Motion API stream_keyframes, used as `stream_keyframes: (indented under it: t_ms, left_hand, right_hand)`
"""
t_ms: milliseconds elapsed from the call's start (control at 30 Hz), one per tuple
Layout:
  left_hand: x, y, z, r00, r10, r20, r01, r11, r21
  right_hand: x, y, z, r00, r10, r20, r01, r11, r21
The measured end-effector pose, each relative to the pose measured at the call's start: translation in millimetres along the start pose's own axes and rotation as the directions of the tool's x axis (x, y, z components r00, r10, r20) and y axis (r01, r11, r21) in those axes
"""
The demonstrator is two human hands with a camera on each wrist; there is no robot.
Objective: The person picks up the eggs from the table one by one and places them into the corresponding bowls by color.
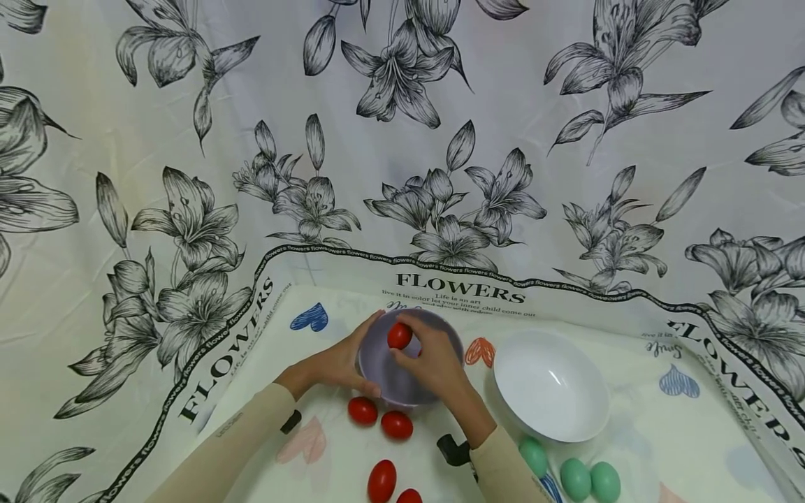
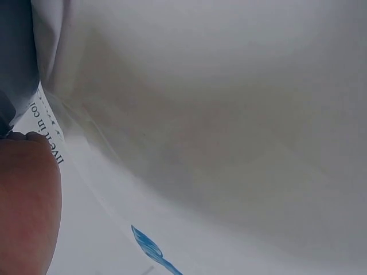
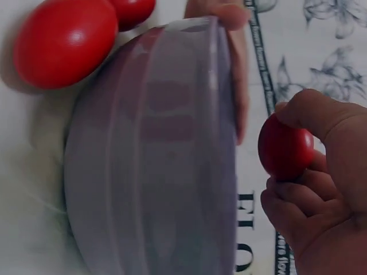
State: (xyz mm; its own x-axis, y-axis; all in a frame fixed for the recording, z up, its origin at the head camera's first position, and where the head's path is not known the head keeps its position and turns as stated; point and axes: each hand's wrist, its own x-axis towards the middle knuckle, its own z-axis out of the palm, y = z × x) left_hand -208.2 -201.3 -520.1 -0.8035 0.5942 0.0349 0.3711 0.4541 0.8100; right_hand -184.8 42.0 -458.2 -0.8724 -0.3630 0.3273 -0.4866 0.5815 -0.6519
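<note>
A purple bowl (image 1: 393, 381) stands on the printed cloth. My left hand (image 1: 342, 360) holds it by its left side, the thumb near the front and the fingers toward the back; in the right wrist view, fingers (image 3: 241, 86) of it lie along the far rim. Over the bowl's opening, my right hand (image 1: 434, 356) pinches a red egg (image 1: 399, 336) between thumb and fingers. That egg (image 3: 285, 146) is seen beyond the rim in the right wrist view. Two red eggs, one left (image 1: 363, 411) and one right (image 1: 397, 425), lie just in front of the bowl.
To the right stands a white bowl (image 1: 550, 388). Several green eggs (image 1: 575, 479) lie before it. Nearer me are more red eggs, one whole (image 1: 381, 480) and one cut by the frame edge (image 1: 409, 497). A flower-printed curtain (image 1: 402, 209) rises behind.
</note>
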Motion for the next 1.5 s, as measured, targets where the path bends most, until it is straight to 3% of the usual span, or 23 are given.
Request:
stream_keyframes:
  t_ms: [133, 333, 467, 700, 1100, 1300, 1500]
  left_hand:
    - [-1.9, -3.3, 2.6, 1.000, 0.004, 0.001, -0.004, 1.000, 0.001]
    - [2.8, -5.3, 2.6, 1.000, 0.014, 0.004, -0.014, 1.000, -0.007]
    - [4.1, -7.3, 1.7, 0.999, 0.034, -0.004, -0.034, 0.999, -0.030]
    - [1.6, -5.6, 2.3, 1.000, -0.015, -0.004, 0.014, 1.000, -0.006]
    - [3.1, -6.0, 1.1, 1.000, 0.007, 0.001, -0.007, 1.000, -0.007]
    - [2.7, -4.5, 0.9, 1.000, 0.002, 0.002, -0.002, 1.000, -0.005]
    - [3.2, -3.3, 0.6, 1.000, 0.000, -0.005, 0.000, 1.000, -0.005]
  right_hand:
    - [6.3, 8.6, 14.7, 0.996, 0.034, 0.088, -0.031, 0.999, -0.037]
    - [10.9, 16.8, 21.0, 0.983, 0.058, 0.174, -0.036, 0.991, -0.125]
    - [11.6, 24.2, 25.4, 0.980, 0.055, 0.192, -0.023, 0.986, -0.165]
    - [10.8, 33.8, 30.4, 0.973, 0.072, 0.219, -0.024, 0.977, -0.212]
    - [14.9, 34.4, 30.9, 0.967, 0.093, 0.237, -0.018, 0.953, -0.301]
    - [14.8, 34.4, 28.6, 0.955, 0.123, 0.270, -0.045, 0.959, -0.278]
    - [13.0, 33.2, 23.9, 0.962, 0.087, 0.260, -0.022, 0.970, -0.244]
